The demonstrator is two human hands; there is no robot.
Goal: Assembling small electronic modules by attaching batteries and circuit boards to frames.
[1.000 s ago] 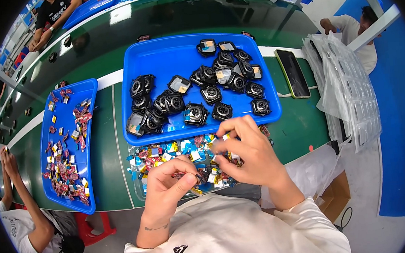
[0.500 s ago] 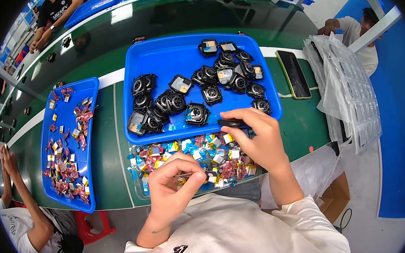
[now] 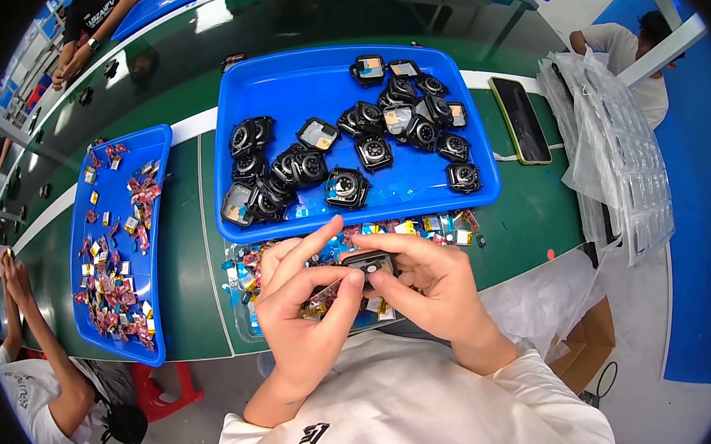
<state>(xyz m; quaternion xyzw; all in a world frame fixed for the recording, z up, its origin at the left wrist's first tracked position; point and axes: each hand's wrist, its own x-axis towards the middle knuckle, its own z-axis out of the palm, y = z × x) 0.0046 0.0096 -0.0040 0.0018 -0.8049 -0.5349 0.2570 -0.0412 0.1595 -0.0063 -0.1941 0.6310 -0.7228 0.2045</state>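
Observation:
A small black watch case (image 3: 370,263) is held between my two hands, over the clear tray (image 3: 251,337) of small parts. My right hand (image 3: 433,287) is closed around its right side, with the thumb on its face. My left hand (image 3: 303,298) pinches at the left edge of the case with thumb and finger, its other fingers stretched out. A reddish strip shows under the left fingers; I cannot tell whether it is held or lies in the tray. Just beyond, a blue tray (image 3: 276,89) holds several black watch cases (image 3: 346,187), some showing round sensor backs.
At left, a narrower blue tray (image 3: 160,167) holds small red, white and yellow parts (image 3: 116,294). A phone (image 3: 521,119) lies right of the big tray, near stacked clear plastic trays (image 3: 620,148). Co-workers (image 3: 45,393) sit at the left and far sides.
My right hand has brought the black case from the blue tray's front edge down toward my left hand. My left hand has moved in to meet it, and both now touch the case.

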